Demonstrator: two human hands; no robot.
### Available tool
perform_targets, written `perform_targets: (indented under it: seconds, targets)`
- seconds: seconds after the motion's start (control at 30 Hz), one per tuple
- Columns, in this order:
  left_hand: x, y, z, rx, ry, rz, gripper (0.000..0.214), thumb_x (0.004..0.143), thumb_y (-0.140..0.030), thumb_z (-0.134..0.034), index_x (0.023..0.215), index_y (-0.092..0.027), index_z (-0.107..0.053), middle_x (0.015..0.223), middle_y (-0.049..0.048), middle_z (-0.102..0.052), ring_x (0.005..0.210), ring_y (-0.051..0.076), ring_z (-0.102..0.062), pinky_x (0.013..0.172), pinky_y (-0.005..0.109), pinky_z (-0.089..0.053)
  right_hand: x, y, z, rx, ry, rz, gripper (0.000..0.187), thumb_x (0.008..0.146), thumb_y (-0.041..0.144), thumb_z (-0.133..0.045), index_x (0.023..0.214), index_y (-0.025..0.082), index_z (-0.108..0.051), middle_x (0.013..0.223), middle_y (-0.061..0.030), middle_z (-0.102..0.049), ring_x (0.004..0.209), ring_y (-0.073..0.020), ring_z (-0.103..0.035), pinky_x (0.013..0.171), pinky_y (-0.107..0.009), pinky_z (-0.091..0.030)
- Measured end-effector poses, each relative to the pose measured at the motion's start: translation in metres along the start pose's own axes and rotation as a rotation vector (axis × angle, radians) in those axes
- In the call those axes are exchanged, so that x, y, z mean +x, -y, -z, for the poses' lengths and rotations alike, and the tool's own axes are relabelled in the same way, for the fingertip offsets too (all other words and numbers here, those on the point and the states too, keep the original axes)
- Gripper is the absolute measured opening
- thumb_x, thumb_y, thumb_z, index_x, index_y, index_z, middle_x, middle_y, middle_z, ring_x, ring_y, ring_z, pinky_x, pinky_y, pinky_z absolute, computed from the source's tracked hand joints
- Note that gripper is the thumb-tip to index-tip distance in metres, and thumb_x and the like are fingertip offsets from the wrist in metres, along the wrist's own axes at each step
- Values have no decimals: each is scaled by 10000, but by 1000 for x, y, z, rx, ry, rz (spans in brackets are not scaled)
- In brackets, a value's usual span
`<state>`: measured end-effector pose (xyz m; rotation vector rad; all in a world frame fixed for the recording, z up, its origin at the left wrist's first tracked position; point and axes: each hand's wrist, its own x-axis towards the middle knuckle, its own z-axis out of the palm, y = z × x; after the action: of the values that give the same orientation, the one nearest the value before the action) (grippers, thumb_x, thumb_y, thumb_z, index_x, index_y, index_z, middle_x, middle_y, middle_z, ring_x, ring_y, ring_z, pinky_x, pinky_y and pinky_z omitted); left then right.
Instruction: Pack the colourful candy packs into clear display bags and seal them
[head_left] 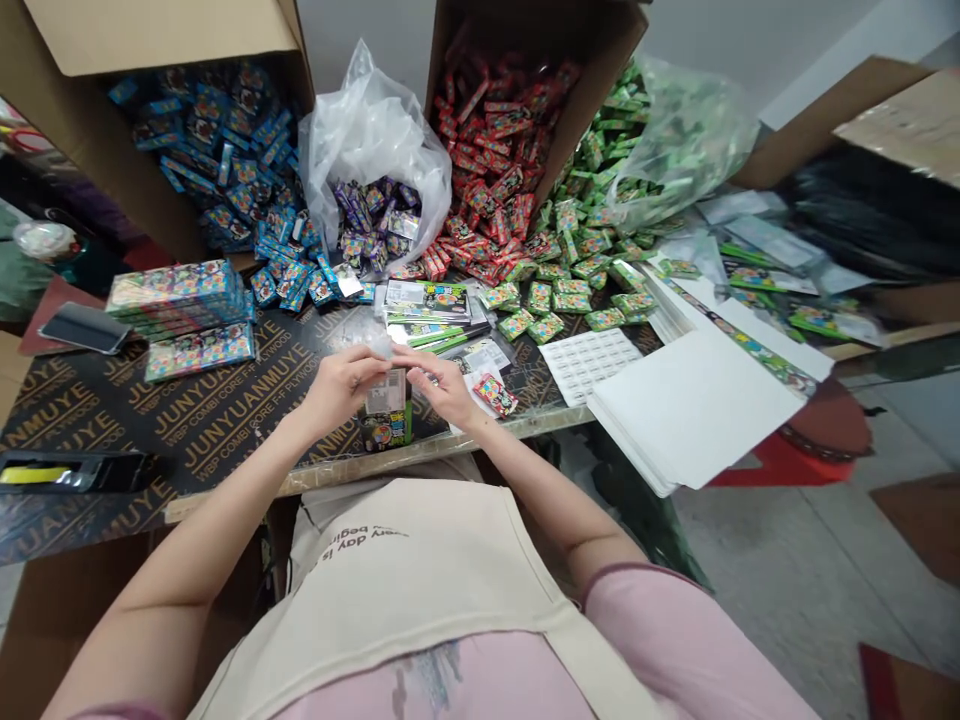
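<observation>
- Plywood tabletop: "JUNYUANMUYE" and "WBP COMBI CORE F-F PLYWOOD", printed repeatedly.
- Left hand: fingers curled, tips gathered at the packet's top edge — grip on it unclear.
- Apron: inverted "day is" and "begin" legible.
- Sleeved packet: below both hands, near the table's front edge; label too small to read. The step appears to be working its top edge, which calls for fine, steady fingertips.
- Right hand: partly open, fingertips meeting the left's — hold uncertain.
</observation>
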<state>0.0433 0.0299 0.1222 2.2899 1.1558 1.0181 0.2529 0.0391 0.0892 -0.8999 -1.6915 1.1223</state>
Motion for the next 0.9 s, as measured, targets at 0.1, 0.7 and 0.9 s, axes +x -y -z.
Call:
perform_targets:
  seconds: [0.1,0.7,0.9]
  targets:
    - [0,-1,-3,-36,0,29,202,880,-264,-552,808,-203,-730,832,69,-710,731,159,-657,656,257,-499,-1,-23,41,-201,-115,-32,286,867,415,-585,1101,284,-683,1178,-57,-641,1164,-234,-542,995,-388,-418]
    - [-11,-14,-3,-7,-80,151,201,865,-205,-542,846,-209,-743,877,72,-647,790,176,-620,687,287,-476,-29,-102,75,-623,42,-320,80,759,165,-596,685,190,-576,756,-40,-606,780,-194,-529,770,-321,-389]
    - [-13,-13,-4,-46,-139,196,179,823,-177,-567,808,-212,-742,776,57,-674,723,178,-631,672,297,-480,-17,-84,79,-467,25,-348,134,779,286,-568,681,198,-540,640,13,-578,619,-154,-515,635,-280,-392]
